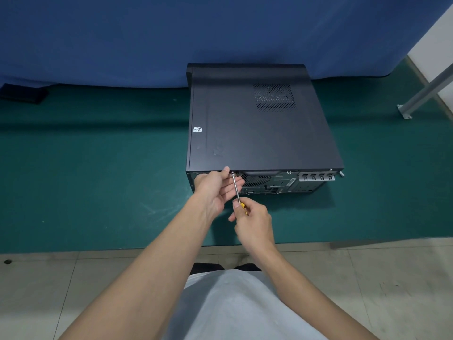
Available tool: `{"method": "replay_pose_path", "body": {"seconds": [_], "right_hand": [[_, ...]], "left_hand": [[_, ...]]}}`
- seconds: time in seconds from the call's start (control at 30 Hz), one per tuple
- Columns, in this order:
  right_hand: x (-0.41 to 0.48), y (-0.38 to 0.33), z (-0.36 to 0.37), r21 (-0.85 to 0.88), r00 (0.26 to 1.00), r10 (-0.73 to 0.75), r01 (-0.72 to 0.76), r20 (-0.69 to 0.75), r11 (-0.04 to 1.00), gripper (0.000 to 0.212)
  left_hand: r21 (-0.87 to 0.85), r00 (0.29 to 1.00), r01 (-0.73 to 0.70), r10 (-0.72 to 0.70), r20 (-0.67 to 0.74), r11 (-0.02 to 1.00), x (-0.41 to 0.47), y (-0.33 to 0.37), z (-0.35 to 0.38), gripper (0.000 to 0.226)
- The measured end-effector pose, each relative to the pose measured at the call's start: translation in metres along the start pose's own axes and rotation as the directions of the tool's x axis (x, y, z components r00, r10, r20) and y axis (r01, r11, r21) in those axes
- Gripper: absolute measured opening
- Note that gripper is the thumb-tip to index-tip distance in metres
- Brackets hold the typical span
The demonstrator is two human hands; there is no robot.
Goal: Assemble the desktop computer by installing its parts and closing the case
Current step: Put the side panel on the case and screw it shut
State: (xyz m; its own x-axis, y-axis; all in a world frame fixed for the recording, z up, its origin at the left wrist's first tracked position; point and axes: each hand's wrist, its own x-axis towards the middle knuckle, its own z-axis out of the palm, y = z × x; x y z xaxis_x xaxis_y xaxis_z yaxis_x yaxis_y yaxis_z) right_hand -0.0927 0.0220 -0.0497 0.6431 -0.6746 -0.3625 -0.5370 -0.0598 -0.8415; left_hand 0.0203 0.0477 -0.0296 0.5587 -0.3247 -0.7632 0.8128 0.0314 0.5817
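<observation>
The black desktop case lies flat on the green mat with its side panel on top and its rear ports facing me. My right hand grips the yellow handle of a screwdriver. The metal shaft slants up to the top edge of the rear panel, where its tip meets a screw. My left hand is at the rear left corner of the case. Its fingers lie beside the shaft near the tip, the thumb up at the panel edge.
A blue cloth hangs behind the mat. A dark flat object lies at the far left by the cloth. A grey metal leg slants down at the right. Pale floor tiles run along the mat's near edge.
</observation>
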Motion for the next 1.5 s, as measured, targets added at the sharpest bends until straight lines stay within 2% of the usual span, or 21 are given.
{"method": "replay_pose_path", "body": {"seconds": [0.23,0.3,0.37,0.43,0.57,0.63,0.7,0.8,0.87,0.93,1.03,1.07,1.1,1.23,1.27,1.33,1.43,1.47,1.5], "right_hand": [[0.001,-0.008,-0.001,-0.076,1.0,0.012,-0.011,0.012,0.997,0.03],[0.001,-0.009,-0.002,0.077,0.995,0.084,-0.088,0.05,0.993,0.029],[0.001,-0.01,-0.003,0.379,0.972,0.175,-0.222,0.155,0.898,0.023],[0.003,-0.01,-0.007,0.574,0.941,0.207,-0.328,0.268,0.751,0.019],[0.007,-0.005,-0.013,0.725,0.875,0.2,-0.478,0.44,0.496,0.011],[0.005,-0.005,-0.012,0.743,0.86,0.221,-0.509,0.459,0.435,0.012],[0.002,-0.004,-0.009,0.731,0.873,0.269,-0.487,0.406,0.477,0.019],[-0.001,-0.001,-0.005,0.593,0.914,0.32,-0.406,0.25,0.695,0.022],[-0.001,-0.001,-0.004,0.574,0.921,0.329,-0.388,0.209,0.721,0.018],[0.0,-0.003,-0.005,0.671,0.906,0.321,-0.421,0.277,0.611,0.022],[0.001,-0.007,-0.006,0.778,0.841,0.327,-0.53,0.431,0.338,0.027],[0.001,-0.007,-0.005,0.783,0.836,0.333,-0.535,0.437,0.317,0.027],[0.001,-0.007,-0.004,0.779,0.842,0.342,-0.526,0.418,0.342,0.027],[-0.002,-0.006,0.001,0.589,0.904,0.362,-0.424,0.229,0.688,0.023],[-0.002,-0.005,0.001,0.555,0.908,0.366,-0.415,0.205,0.721,0.023],[0.0,-0.005,-0.001,0.604,0.89,0.383,-0.45,0.246,0.658,0.026],[0.002,-0.009,-0.005,0.729,0.828,0.375,-0.551,0.417,0.405,0.028],[0.002,-0.009,-0.006,0.739,0.828,0.366,-0.551,0.425,0.388,0.028],[0.001,-0.008,-0.006,0.733,0.841,0.362,-0.533,0.403,0.422,0.027]], "left_hand": [[0.005,1.0,-0.003,0.003,0.014,1.0,0.001,0.0,0.0,0.019],[0.023,1.0,-0.016,0.016,0.015,1.0,0.002,-0.002,-0.002,0.02],[0.051,0.999,-0.032,0.03,0.03,0.998,0.002,-0.004,-0.005,0.021],[0.097,0.997,-0.039,0.032,0.069,0.994,0.002,-0.005,-0.007,0.022],[0.154,0.995,-0.039,0.024,0.093,0.987,0.002,-0.007,-0.004,0.015],[0.126,0.997,-0.046,0.037,0.066,0.991,0.002,-0.008,-0.001,0.006],[0.115,0.997,-0.067,0.064,0.032,0.991,0.003,-0.008,0.001,0.002],[0.12,0.995,-0.095,0.097,-0.01,0.988,0.005,-0.009,0.002,0.004],[0.106,0.994,-0.109,0.112,-0.018,0.988,0.004,-0.01,0.002,0.006],[0.093,0.993,-0.113,0.115,-0.008,0.989,0.004,-0.011,0.0,0.008],[0.073,0.995,-0.086,0.082,0.049,0.994,0.003,-0.009,-0.004,0.008],[0.076,0.995,-0.085,0.081,0.057,0.993,0.003,-0.008,-0.004,0.008],[0.087,0.995,-0.093,0.089,0.049,0.992,0.003,-0.008,-0.004,0.007],[0.089,0.991,-0.129,0.133,-0.03,0.988,0.002,-0.01,0.002,0.007],[0.075,0.991,-0.128,0.131,-0.038,0.989,0.002,-0.011,0.002,0.006],[0.061,0.994,-0.111,0.112,-0.016,0.992,0.003,-0.012,0.0,0.003],[0.075,0.996,-0.065,0.06,0.066,0.995,0.003,-0.01,-0.002,0.003],[0.08,0.996,-0.067,0.061,0.064,0.995,0.004,-0.009,-0.002,0.003],[0.086,0.996,-0.077,0.073,0.046,0.993,0.005,-0.008,-0.001,0.003]]}}
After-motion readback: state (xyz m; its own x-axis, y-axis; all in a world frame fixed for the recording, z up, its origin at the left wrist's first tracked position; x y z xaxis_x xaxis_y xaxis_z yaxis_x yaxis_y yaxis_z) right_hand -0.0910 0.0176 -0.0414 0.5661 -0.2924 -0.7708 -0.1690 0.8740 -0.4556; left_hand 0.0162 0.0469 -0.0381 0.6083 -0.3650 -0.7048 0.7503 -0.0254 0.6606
